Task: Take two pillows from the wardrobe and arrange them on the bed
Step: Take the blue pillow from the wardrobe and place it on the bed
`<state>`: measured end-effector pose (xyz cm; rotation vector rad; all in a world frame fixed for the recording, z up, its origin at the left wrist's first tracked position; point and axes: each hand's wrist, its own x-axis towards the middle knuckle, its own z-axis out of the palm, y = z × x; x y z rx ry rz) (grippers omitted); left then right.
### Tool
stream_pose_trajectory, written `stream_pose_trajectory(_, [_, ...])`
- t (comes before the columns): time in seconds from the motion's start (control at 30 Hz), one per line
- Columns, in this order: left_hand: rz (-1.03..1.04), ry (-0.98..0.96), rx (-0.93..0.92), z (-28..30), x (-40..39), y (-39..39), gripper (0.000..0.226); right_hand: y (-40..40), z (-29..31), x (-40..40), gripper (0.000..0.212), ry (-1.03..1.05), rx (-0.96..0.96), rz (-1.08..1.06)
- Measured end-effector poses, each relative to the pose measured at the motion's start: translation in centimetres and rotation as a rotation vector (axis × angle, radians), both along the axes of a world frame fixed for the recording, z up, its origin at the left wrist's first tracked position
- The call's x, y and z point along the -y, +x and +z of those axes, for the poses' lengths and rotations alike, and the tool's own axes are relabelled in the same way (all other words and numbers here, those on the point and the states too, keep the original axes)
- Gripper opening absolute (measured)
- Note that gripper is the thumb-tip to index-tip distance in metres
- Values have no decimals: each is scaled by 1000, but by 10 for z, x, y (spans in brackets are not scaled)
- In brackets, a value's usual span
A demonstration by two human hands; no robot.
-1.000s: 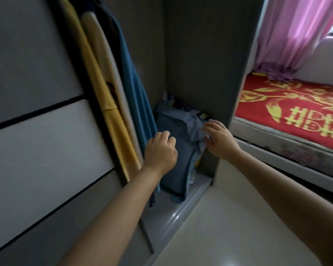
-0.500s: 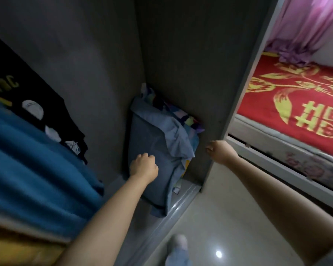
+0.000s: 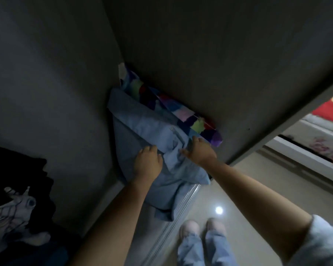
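A blue pillow (image 3: 142, 123) stands on edge in the wardrobe's bottom right corner. Behind it, against the side wall (image 3: 210, 64), leans a pillow with a multicoloured patchwork cover (image 3: 173, 110). My left hand (image 3: 147, 166) lies on the blue pillow's front face with fingers curled into the cloth. My right hand (image 3: 199, 149) grips the bunched upper edge of the same pillow, next to the patchwork one. A strip of the bed (image 3: 329, 112) with its red and gold cover shows at the far right.
Dark hanging clothes (image 3: 17, 198) with a pale print fill the lower left. The wardrobe's sliding-door track (image 3: 177, 208) runs along the glossy floor (image 3: 248, 189). My slippered feet (image 3: 202, 229) stand just outside it. The bed's white frame (image 3: 304, 150) lies to the right.
I have leaned down and in toward the wardrobe corner. My right hand moved from the wardrobe's edge onto the blue pillow's top. My left hand slid up onto its front.
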<state>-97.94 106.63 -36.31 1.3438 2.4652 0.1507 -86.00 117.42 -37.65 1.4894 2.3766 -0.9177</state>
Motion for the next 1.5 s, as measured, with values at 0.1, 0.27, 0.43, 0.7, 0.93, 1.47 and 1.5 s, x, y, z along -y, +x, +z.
stream_pose_trajectory(0.1, [32,58,-9,-14,-13,-10,34,-12,-18,-9,41,-53,3,25])
stream_pose_trajectory(0.27, [-243,-32,-210,-15,-40,-44,85,3,-23,-13,12,-66,-58,402])
stream_pose_trajectory(0.43, [-692,-446,-216,-12,-63,-72,89,33,-21,7,23,-13,-109,570])
stream_pose_trajectory(0.7, [-797,-372,-229,-2,-36,-31,38,85,-20,40,18,-49,-121,448])
stream_pose_trajectory(0.93, [-942,133,-252,37,25,70,37,174,-5,73,21,-86,-6,534])
stream_pose_trajectory(1.47, [-1125,670,-388,107,-51,388,49,475,110,29,30,723,-35,159])
stream_pose_trajectory(1.5, [-1121,691,-391,108,-66,399,48,486,112,16,22,772,-56,136])
